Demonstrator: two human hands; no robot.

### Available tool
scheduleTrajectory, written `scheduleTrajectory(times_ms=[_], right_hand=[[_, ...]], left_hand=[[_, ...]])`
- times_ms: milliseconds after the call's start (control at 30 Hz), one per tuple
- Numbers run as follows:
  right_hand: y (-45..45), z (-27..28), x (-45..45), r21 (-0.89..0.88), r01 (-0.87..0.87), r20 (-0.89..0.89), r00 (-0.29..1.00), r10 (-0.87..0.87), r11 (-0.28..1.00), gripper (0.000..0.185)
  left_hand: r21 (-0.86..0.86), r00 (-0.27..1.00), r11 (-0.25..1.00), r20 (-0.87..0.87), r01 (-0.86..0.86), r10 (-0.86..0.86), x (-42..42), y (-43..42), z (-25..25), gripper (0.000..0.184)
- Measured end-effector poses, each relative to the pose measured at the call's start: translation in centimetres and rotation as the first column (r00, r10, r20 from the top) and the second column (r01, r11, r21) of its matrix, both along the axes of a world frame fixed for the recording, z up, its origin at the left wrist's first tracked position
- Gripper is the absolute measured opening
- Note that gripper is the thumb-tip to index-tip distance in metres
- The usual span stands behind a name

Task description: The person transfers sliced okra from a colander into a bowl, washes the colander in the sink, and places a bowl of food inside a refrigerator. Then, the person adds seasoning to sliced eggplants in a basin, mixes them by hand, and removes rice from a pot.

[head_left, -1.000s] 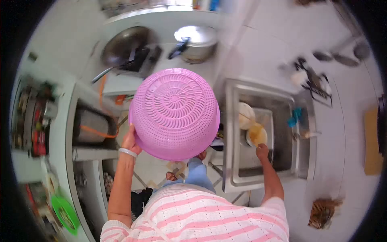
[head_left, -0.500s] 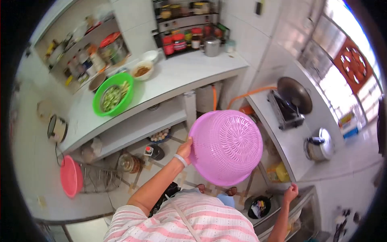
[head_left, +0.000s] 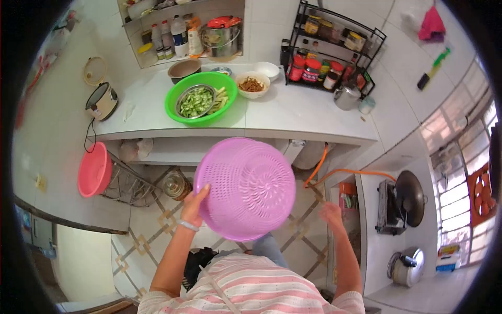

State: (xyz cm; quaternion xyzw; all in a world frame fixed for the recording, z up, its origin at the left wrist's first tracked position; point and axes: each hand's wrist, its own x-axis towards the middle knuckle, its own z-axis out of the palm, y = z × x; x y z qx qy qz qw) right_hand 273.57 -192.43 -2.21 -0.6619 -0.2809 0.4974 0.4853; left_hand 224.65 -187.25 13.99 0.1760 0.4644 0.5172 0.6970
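Head view: the left hand [head_left: 193,205] grasps the rim of a large pinkish-purple perforated plastic basket [head_left: 246,188], tilted, its patterned base turned up and right, in front of the body above the patterned tile floor [head_left: 300,248]. The right hand [head_left: 330,214] hangs blurred, apart from the basket on its right; whether its fingers are curled or released I cannot tell. On the far white counter [head_left: 300,112], 1 bright green round plastic basin [head_left: 225,83] holds a silver metal bowl [head_left: 178,104] of cut green vegetables [head_left: 196,102]. Farther right sits a dark round metal wok [head_left: 410,196].
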Motion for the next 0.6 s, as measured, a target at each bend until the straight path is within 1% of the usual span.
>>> scheduleTrajectory(times_ms=[67, 167, 267, 367, 433, 467, 567, 600], right_hand=[[5.4, 1.9, -2.0, -0.060, -0.072, -0.121, 0.991, 0.064, 0.996, 0.028], [14.3, 2.2, -3.2, -0.088, -0.205, 0.008, 0.978, 0.207, 0.975, 0.031], [21.9, 6.8, -6.5, -0.049, -0.244, -0.037, 0.969, 0.242, 0.969, 0.035], [31.1, 7.3, -7.5, -0.045, -0.351, -0.248, 0.911, 0.330, 0.935, 0.048], [37.0, 7.6, -8.6, 0.035, -0.384, -0.364, 0.855, 0.370, 0.922, 0.048], [39.7, 7.7, -9.3, 0.075, -0.397, -0.418, 0.820, 0.390, 0.915, 0.049], [46.9, 7.1, -11.5, 0.036, -0.450, -0.501, 0.764, 0.406, 0.892, 0.049], [48.8, 7.2, -12.5, 0.022, -0.450, -0.542, 0.745, 0.389, 0.893, 0.048]], left_hand=[[0.044, 0.993, 0.996, -0.089, -0.074, 0.078, -1.5, -0.2, 1.0, 0.043], [0.097, 0.958, 0.980, -0.210, -0.175, 0.192, -3.4, 0.5, 2.1, 0.040], [0.126, 0.885, 0.955, -0.359, -0.270, 0.297, -4.3, 1.2, 3.6, 0.037], [0.149, 0.763, 0.922, -0.523, -0.358, 0.380, -4.6, 2.4, 5.1, 0.038], [0.153, 0.680, 0.897, -0.603, -0.415, 0.417, -4.8, 3.1, 5.8, 0.041], [0.128, 0.647, 0.886, -0.638, -0.446, 0.418, -5.2, 3.1, 5.8, 0.044], [0.192, 0.568, 0.830, -0.648, -0.523, 0.508, -4.7, 4.0, 6.8, 0.046], [0.154, 0.531, 0.820, -0.693, -0.551, 0.487, -5.5, 3.7, 6.3, 0.045]])
